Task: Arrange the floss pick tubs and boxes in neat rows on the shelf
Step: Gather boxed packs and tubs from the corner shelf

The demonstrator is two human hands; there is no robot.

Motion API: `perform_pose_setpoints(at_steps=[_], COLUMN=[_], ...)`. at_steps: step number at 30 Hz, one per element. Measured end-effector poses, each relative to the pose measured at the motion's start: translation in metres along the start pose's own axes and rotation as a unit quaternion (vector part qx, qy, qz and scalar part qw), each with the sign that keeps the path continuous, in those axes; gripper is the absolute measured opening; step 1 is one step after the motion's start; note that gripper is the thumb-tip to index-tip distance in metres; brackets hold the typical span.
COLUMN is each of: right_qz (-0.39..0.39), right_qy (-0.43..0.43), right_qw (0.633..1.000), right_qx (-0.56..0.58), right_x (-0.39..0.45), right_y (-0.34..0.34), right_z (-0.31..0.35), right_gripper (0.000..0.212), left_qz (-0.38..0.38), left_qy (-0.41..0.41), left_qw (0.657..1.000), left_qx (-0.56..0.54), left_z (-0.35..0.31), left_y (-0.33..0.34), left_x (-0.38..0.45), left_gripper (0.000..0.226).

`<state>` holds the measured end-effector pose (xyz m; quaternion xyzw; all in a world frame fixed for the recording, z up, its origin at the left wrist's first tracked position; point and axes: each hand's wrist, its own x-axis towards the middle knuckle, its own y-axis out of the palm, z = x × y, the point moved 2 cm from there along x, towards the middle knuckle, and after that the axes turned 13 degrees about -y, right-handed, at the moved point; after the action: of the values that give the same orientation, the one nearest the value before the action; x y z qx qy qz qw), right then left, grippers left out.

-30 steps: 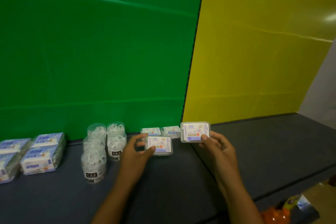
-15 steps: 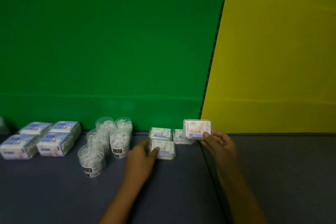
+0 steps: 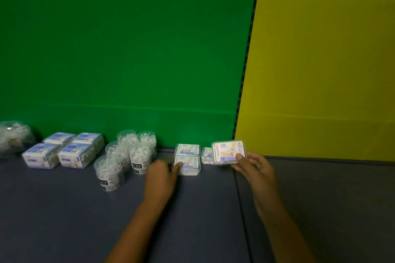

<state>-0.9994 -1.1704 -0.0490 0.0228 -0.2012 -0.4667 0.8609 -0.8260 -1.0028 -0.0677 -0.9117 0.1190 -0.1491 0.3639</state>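
Resting against left fingers (image 3: 178,165): box (image 3: 188,165).

Clear bag (image 3: 11,137) cut off at left edge; back-right box (image 3: 206,155) mostly hidden

Left hand (image 3: 160,174) and right hand (image 3: 255,166): both bare, no gloves, rings or watch seen. Forearms bare to the lower frame edge; no sleeve in view.
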Motion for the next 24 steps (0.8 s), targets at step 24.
perform_pose_setpoints(at_steps=[24], right_qz=[0.087], right_qy=[-0.066], right_qw=[0.927], right_qx=[-0.359], right_x=[0.010], right_y=[0.015], right_z=[-0.037], right_gripper=[0.032], left_qz=[-0.068], left_qy=[0.158], left_qw=[0.975], left_qx=[0.143], left_z=[-0.022], left_y=[-0.062], left_x=[-0.027], left_gripper=[0.039])
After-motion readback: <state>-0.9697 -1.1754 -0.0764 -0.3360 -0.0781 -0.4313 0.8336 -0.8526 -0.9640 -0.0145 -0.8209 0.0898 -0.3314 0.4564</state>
